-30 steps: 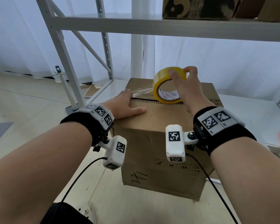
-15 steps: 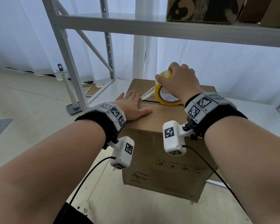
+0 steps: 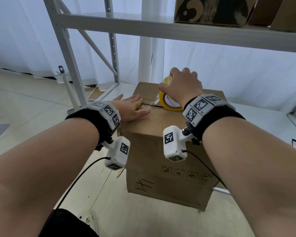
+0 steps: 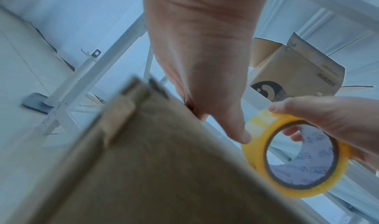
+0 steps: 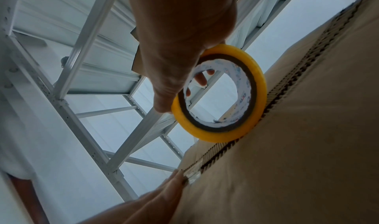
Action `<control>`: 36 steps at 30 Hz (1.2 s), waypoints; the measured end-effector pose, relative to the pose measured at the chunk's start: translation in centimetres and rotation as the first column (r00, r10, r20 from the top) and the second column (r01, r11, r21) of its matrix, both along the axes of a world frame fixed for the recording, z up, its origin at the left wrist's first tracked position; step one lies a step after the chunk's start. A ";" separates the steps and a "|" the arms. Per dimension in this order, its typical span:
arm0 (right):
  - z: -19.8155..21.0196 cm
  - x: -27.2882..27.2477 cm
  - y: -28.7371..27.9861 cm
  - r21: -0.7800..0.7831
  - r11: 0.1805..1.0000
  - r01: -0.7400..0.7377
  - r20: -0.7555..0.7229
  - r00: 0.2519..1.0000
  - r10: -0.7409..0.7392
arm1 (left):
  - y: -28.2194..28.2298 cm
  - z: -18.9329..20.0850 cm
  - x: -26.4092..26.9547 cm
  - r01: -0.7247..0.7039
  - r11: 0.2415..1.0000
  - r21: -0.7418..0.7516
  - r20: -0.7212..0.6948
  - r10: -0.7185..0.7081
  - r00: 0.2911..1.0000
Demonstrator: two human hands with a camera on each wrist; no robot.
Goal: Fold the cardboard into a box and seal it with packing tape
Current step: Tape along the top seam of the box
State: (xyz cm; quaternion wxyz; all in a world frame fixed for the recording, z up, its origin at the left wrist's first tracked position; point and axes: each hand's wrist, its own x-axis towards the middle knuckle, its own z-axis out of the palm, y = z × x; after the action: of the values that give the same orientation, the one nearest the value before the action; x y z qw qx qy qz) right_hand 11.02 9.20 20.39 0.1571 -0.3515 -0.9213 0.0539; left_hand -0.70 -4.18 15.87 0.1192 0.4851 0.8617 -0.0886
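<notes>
A brown cardboard box (image 3: 161,151) stands on the pale floor with its top flaps closed along a ragged middle seam (image 3: 154,106). My left hand (image 3: 132,108) lies flat on the top's left end, its straight fingers pressing a clear tape end (image 5: 191,176) down at the seam. My right hand (image 3: 181,86) grips a yellow tape roll (image 3: 169,103) from above. The roll (image 5: 221,94) stands on edge on the seam (image 5: 287,88), just right of my left hand (image 4: 205,65). In the left wrist view the roll (image 4: 297,154) sits past my thumb.
A white metal shelving rack (image 3: 85,65) stands behind and over the box; its shelf carries more cardboard boxes (image 3: 210,11). A thin white stand on a dark base (image 3: 67,86) is at the back left. White curtains hang behind. Pale floor lies around the box.
My right hand has turned over the tape roll and lowered it from above the box onto the seam, shortening the stretched tape. My left hand has stayed flat on the flap.
</notes>
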 end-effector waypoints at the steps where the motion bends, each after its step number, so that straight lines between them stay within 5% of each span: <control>1: 0.0 0.1 0.1 -0.012 1.000 0.002 -0.009 1.000 -0.002 | -0.4 0.1 -0.2 -0.006 1.000 -0.005 -0.005 0.006 1.000; 9: 0.0 0.2 0.3 -0.054 0.999 0.003 -0.034 0.999 -0.005 | 0.4 -0.3 1.4 -0.076 0.997 0.009 -0.036 0.076 0.996; 26: 0.2 0.4 0.6 -0.079 0.997 0.008 -0.040 0.999 -0.011 | 0.5 -0.1 0.3 0.074 0.993 0.089 -0.127 -0.062 0.990; 36: 1.6 0.4 2.7 -0.182 0.978 -0.098 -0.054 0.995 0.089 | 1.6 -1.6 0.7 -0.002 0.990 0.138 0.053 -0.005 0.999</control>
State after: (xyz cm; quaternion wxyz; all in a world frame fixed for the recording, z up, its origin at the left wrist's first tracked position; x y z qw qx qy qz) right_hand 11.43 11.89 21.95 0.1421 -0.3196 -0.9240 0.1544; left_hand 0.02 -2.55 14.29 0.1083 0.4951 0.8619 -0.0157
